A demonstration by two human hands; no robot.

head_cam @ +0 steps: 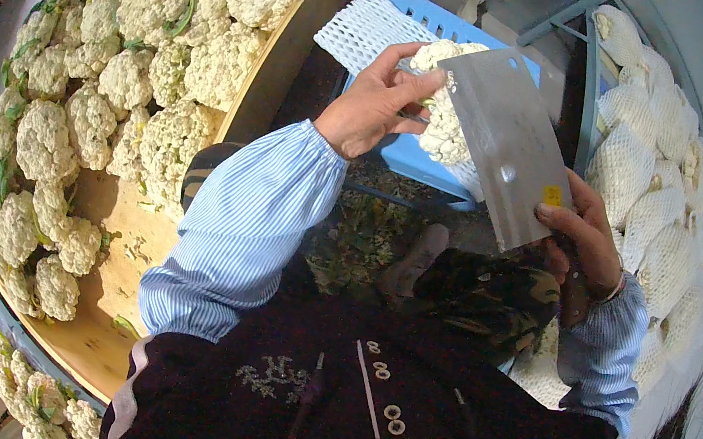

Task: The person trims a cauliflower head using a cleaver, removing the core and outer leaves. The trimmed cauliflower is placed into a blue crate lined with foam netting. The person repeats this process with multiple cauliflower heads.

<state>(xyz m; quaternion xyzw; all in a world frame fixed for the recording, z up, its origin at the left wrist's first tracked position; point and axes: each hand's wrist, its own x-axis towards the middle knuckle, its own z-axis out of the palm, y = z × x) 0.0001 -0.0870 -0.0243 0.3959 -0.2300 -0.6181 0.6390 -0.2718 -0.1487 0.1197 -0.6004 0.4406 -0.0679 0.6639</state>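
Note:
My left hand holds a cauliflower head by its left side, fingers around it. In my right hand is a broad cleaver with a yellow sticker, gripped near its lower right end. The blade lies across the right side of the cauliflower and hides part of it; whether it cuts in cannot be told. Beneath them is a blue plastic crate, turned with its slotted side up. A white foam mesh sleeve lies on the crate, its far part reaching under the cauliflower.
On the left, a wooden bin holds many cauliflower heads. At the right, a metal-framed rack bears many cauliflowers in white foam mesh. Leaf scraps lie on the floor below the crate. More cauliflowers stand at the lower left.

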